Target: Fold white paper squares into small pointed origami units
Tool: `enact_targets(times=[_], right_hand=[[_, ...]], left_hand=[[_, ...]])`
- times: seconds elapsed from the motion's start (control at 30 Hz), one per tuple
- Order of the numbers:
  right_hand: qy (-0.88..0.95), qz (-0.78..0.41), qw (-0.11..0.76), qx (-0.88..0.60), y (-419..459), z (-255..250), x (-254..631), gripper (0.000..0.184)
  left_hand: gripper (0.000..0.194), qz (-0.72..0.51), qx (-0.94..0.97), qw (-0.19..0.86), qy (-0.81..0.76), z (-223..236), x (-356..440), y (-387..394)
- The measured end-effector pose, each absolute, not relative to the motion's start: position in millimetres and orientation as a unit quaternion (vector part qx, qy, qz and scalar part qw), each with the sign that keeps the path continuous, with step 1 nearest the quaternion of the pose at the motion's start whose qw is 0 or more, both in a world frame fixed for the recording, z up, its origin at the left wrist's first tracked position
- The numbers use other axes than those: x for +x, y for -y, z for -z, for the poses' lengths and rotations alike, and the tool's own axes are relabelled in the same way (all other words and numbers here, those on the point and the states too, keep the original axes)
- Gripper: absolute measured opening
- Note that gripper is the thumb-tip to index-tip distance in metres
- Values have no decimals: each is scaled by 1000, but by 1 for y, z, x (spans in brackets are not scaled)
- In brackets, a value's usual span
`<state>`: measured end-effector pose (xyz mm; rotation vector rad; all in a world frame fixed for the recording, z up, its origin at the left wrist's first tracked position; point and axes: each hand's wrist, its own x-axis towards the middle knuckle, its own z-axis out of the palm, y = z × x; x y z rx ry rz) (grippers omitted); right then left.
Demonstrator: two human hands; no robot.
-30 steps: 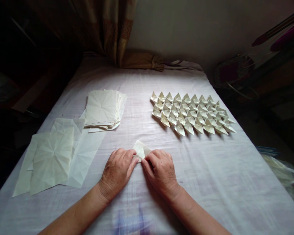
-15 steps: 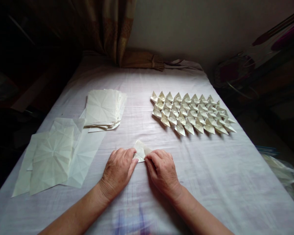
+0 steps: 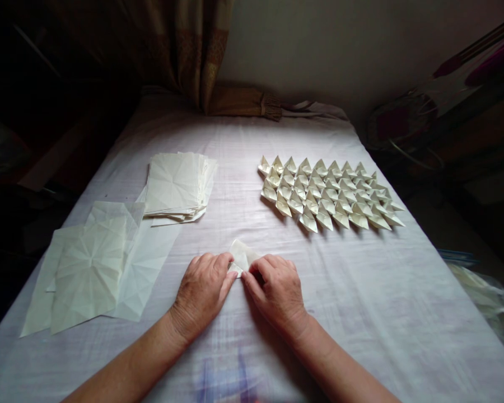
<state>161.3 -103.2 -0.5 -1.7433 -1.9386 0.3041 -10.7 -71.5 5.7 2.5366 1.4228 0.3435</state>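
Observation:
A small folded piece of off-white paper (image 3: 241,254) lies on the cloth between my two hands, its pointed top facing away from me. My left hand (image 3: 204,285) pinches its left edge between thumb and fingers. On the other side my right hand (image 3: 276,288) is closed on the lower right edge, thumb tip near the paper's bottom. The fingers cover both sides of the paper, so its full folded shape is hidden.
Several folded paper boats (image 3: 327,195) stand in close rows at right. To the left are a stack of creased square sheets (image 3: 172,184) and loose creased sheets (image 3: 90,268). A pale cloth (image 3: 361,313) covers the table; a curtain (image 3: 197,56) hangs behind.
My right hand shifted slightly right along the paper's lower edge, then came back left toward my left thumb. My left hand has stayed in place on the paper.

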Motion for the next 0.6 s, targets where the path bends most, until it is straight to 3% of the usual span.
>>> enact_targets(times=[0.6], right_hand=[[712, -91, 230, -657, 102, 2, 157, 27]], left_hand=[[15, -118, 855, 111, -492, -7, -11, 70]])
